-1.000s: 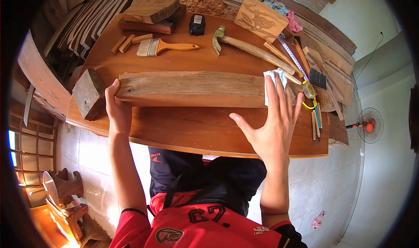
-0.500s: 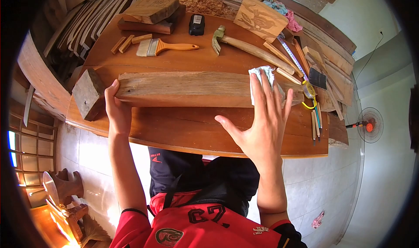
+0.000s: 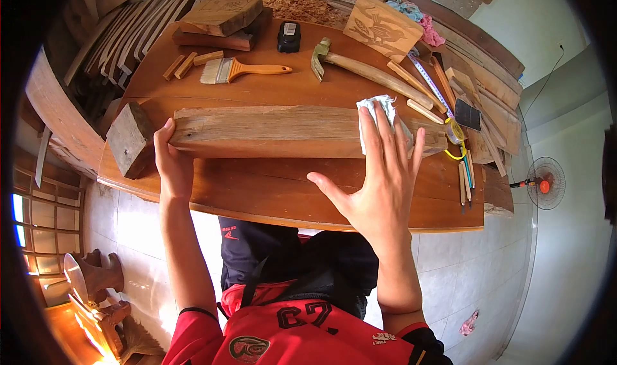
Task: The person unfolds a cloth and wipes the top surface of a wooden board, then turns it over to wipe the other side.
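A long wooden block point(image 3: 270, 130) lies across the table in front of me. My left hand point(image 3: 172, 166) grips its left end, with the thumb up along the end and the fingers mostly hidden underneath. Over the right part of the block, my right hand point(image 3: 384, 178) lies flat with its fingers stretched and spread, and the thumb points left. Beneath those fingers is a white cloth point(image 3: 376, 105), pressed onto the block's top and front side. A smaller weathered wood block point(image 3: 130, 140) sits just left of my left hand.
Behind the block lie a paintbrush point(image 3: 244, 69), a hammer point(image 3: 373, 76), a black device point(image 3: 289, 37) and stacked wood pieces point(image 3: 222, 18). To the right are a tape measure point(image 3: 454, 130), pencils point(image 3: 464, 178), sandpaper point(image 3: 468, 115) and a carved board point(image 3: 384, 27). The table's front edge point(image 3: 270, 218) faces me.
My right hand and the cloth have slid a little to the left along the wooden block. My left hand and the block stay in place.
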The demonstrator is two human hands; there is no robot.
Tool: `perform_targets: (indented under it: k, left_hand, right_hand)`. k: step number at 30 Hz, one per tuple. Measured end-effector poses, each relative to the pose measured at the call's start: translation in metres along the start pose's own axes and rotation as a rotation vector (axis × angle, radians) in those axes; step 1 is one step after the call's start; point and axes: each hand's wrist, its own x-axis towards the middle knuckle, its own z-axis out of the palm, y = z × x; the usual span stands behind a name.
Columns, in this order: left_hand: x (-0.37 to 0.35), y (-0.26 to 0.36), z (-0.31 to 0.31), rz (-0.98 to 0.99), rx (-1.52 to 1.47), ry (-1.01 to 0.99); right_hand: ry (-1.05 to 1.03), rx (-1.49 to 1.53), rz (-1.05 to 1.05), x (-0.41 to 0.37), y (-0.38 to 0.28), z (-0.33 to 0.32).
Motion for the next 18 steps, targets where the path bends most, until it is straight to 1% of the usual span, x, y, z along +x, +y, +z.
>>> perform_targets:
  k: [18]
  left_hand:
    - [0.0021, -0.0018, -0.0031, 0.005, 0.019, 0.01]
  right_hand:
    - [-0.027, 0.018, -0.024, 0.0018, -0.0081, 0.0034]
